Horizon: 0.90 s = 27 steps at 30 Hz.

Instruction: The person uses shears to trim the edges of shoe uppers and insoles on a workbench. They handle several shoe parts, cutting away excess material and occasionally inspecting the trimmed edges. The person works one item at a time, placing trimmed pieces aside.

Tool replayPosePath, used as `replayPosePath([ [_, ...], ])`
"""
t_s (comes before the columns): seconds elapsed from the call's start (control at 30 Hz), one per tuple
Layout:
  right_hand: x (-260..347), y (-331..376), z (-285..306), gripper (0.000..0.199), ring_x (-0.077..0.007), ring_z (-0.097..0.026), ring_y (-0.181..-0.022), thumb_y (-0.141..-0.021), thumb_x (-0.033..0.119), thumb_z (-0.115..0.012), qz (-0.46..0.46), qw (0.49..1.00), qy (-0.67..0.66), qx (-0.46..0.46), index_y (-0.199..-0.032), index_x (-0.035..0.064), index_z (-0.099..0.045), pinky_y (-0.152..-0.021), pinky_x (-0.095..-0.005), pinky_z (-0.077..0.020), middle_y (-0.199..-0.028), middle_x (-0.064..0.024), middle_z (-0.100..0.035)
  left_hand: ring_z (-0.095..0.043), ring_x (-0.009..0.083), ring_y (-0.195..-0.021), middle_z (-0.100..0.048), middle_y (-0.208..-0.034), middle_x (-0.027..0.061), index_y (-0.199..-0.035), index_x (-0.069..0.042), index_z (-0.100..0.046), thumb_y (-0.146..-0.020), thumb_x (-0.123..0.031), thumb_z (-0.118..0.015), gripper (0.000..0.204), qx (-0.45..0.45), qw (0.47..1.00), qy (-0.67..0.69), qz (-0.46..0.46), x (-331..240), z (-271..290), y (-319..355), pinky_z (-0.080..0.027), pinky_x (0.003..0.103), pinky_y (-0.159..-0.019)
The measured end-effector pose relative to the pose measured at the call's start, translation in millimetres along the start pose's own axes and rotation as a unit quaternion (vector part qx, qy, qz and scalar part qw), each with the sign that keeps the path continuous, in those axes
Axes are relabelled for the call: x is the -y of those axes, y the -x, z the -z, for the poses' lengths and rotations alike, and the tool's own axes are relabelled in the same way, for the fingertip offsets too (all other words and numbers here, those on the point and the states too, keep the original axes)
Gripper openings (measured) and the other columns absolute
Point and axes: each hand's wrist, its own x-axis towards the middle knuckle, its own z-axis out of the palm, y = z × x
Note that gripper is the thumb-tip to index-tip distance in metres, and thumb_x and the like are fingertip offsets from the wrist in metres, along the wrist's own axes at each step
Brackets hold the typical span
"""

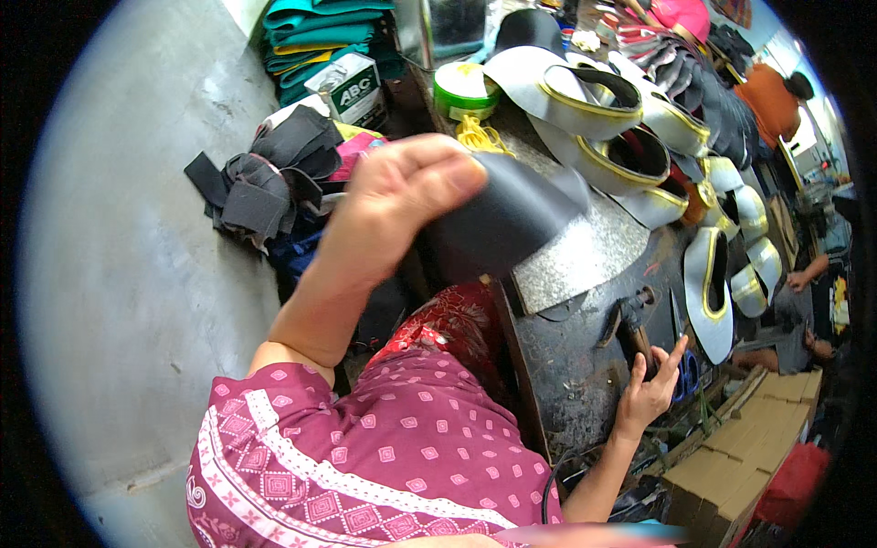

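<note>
Left hand was raised above the near edge of the bench, its thumb and bent fingers pinching the upper edge of a black piece. The piece hung in the air, curved and smooth, with its far end blurred; it partly covered a pale speckled slab on the bench.

Right hand was low, over the right part of the bench, at the handle of a hammer. Thumb and forefinger were spread apart, with the end of the handle between them; could not tell whether the other fingers were closed on it. The hammer's head pointed away from the wearer. Scissors with blue handles lay just beside this hand, blades pointing away.

Beyond the slab: several silver-grey uppers with yellow trim, piled and overlapping. One more upper lay farther right, near the scissors. A green tub stood near the left edge of the bench, yellow cord beside it.

Left of the bench: black scraps in a heap, a tin and folded teal cloth. Lower right: a cardboard box. A person in orange was at upper right, well apart from the wearer's hands
</note>
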Motion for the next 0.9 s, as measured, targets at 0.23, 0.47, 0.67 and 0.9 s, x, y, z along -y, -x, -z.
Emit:
replayPosePath([
  [0.23, 21.1, -20.7, 8.9, 0.059, -0.0294, -0.061, -0.092, -0.095, 0.027, -0.067, 0.036, 0.999, -0.019, -0.008, -0.147, 0.0082, -0.049, -0.084, -0.0412, -0.0488, -0.102, -0.0110, -0.067, -0.060, 0.0082, -0.087, -0.066, -0.095, 0.0016, -0.106, 0.001, -0.066, -0.085, -0.015, -0.075, 0.028, -0.032, 0.990, -0.089, -0.103, -15.5, -20.2, 0.0, -0.048, 0.023, -0.080],
  [0.47, 69.9, -143.0, 0.0, 0.053, -0.0300, -0.062, -0.103, -0.084, 0.020, -0.075, 0.276, 0.961, -0.007, -0.026, -0.135, 0.0105, -0.062, -0.092, -0.0398, -0.0498, -0.113, -0.0105, -0.068, -0.063, 0.0275, -0.073, -0.062, -0.086, 0.0157, -0.100, 0.005, -0.064, -0.080, -0.011, -0.078, 0.029, 0.040, 0.906, -0.323, -0.270, 1.1, -22.1, -8.8, -0.050, 0.033, -0.067],
  [0.67, 117.0, -250.5, -78.3, 0.080, -0.0280, -0.055, -0.126, -0.079, 0.023, -0.079, 0.355, 0.930, 0.033, -0.090, -0.150, 0.0172, -0.043, -0.107, -0.0370, -0.0433, -0.130, -0.0071, -0.063, -0.063, 0.0309, -0.069, -0.063, -0.085, 0.0157, -0.101, 0.004, -0.065, -0.081, -0.009, -0.077, 0.027, 0.022, 0.841, -0.419, -0.341, -1.5, -12.0, -9.8, -0.051, 0.035, -0.062],
  [0.9, 125.3, -301.3, -100.0, 0.039, -0.0229, -0.064, -0.109, -0.082, 0.025, -0.074, 0.347, 0.921, 0.166, 0.059, -0.120, 0.0178, -0.069, -0.100, -0.0388, -0.0433, -0.110, -0.0036, -0.073, -0.063, 0.0298, -0.069, -0.064, -0.085, 0.0134, -0.104, 0.000, -0.066, -0.084, -0.008, -0.075, 0.024, -0.043, 0.810, -0.478, -0.337, -3.5, 4.2, -17.1, -0.051, 0.035, -0.063],
])
